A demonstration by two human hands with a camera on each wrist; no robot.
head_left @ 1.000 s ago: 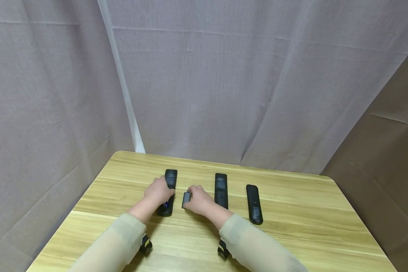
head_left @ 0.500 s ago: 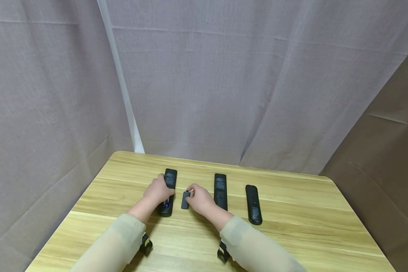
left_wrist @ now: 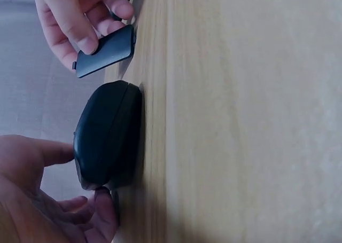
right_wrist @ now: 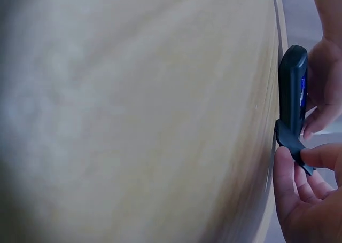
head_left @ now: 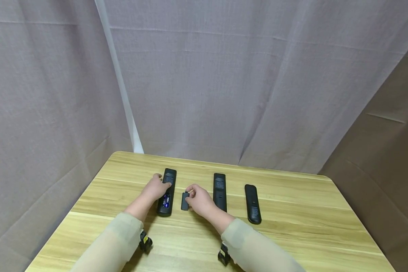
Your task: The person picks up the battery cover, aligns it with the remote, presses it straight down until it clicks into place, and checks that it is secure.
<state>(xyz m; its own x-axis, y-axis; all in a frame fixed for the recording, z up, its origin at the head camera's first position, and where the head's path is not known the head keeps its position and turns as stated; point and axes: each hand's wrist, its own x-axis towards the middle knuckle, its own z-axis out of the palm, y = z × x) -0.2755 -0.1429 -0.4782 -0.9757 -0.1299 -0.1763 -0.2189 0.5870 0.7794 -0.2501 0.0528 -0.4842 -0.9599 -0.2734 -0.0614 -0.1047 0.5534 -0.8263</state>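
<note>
A black remote control (head_left: pixel 165 211) lies face down on the table, its battery compartment uncovered and blue batteries (head_left: pixel 166 200) showing inside. My left hand (head_left: pixel 155 187) grips it across the upper half, thumb on one side and fingers on the other. To its right, my right hand (head_left: pixel 200 200) pinches a small dark battery cover (head_left: pixel 184 202) between thumb and fingers. In the left wrist view the cover (left_wrist: pixel 107 53) is tilted and apart from the remote's end (left_wrist: pixel 107 136). In the right wrist view the batteries (right_wrist: pixel 302 91) show as a strip of blue.
Partly behind the right wrist lies a second black remote (head_left: pixel 219 189), back side up. Farther right is a third remote (head_left: pixel 253 204) with rounded ends. The wooden table (head_left: pixel 292 211) is enclosed by grey curtains (head_left: pixel 197 94) at the back and sides.
My left hand has shifted up along the remote, so more of the batteries shows. The battery cover has turned in my right hand's fingers and stays near the same spot.
</note>
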